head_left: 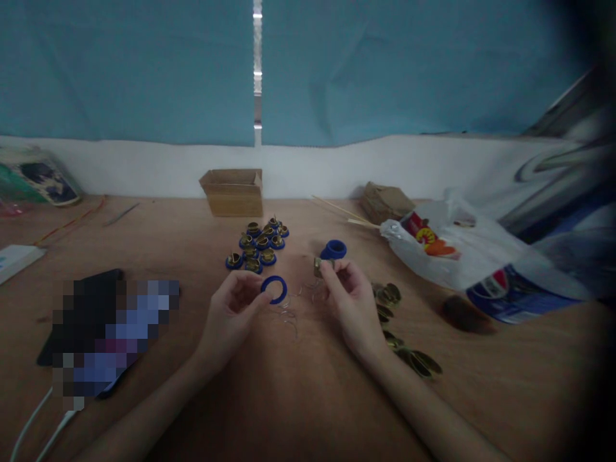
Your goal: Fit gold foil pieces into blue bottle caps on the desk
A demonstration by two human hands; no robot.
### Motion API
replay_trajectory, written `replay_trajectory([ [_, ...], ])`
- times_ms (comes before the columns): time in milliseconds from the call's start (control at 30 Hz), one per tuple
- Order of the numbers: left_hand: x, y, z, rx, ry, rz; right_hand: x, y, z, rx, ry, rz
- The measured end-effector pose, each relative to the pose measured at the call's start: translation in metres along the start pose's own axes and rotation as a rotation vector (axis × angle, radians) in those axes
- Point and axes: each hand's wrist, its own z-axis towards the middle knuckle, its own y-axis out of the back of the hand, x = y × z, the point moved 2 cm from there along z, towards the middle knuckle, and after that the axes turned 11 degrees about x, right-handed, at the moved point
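My left hand (235, 305) pinches a thin blue ring (284, 290) between thumb and fingertips, its opening turned toward me. Between the thumb and fingers of my right hand (353, 305) is a small brass-coloured metal piece (317, 267), partly covered by the fingertips. Just behind that hand stands a stack of blue rings (333, 251). Thin curved wire bits (289, 314) lie on the table between both hands. Beyond my left hand sits a cluster of brass-coloured pieces seated in blue rings (262, 242). Several loose brass-coloured pieces (419, 363) lie beside my right forearm.
An open cardboard box (235, 200) stands against the wall. At the right are a crumpled brown packet (385, 202), a plastic bag (462, 256) and a Pepsi bottle (520, 294) on its side. Two phone-like devices (99, 282) with white cables lie left on the wooden table (269, 398).
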Motion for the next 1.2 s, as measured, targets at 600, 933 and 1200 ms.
replay_trajectory([
  [600,0.001,-0.008,-0.002,0.474,0.226,-0.112,0.006,-0.025,-0.036,0.549,0.497,-0.741],
  [933,0.002,-0.006,-0.003,0.424,0.144,-0.068,0.022,-0.013,-0.022,0.592,0.272,-0.451],
  [1200,0.0,-0.009,-0.006,0.403,0.055,0.007,0.016,-0.016,-0.025,0.626,0.262,-0.498],
])
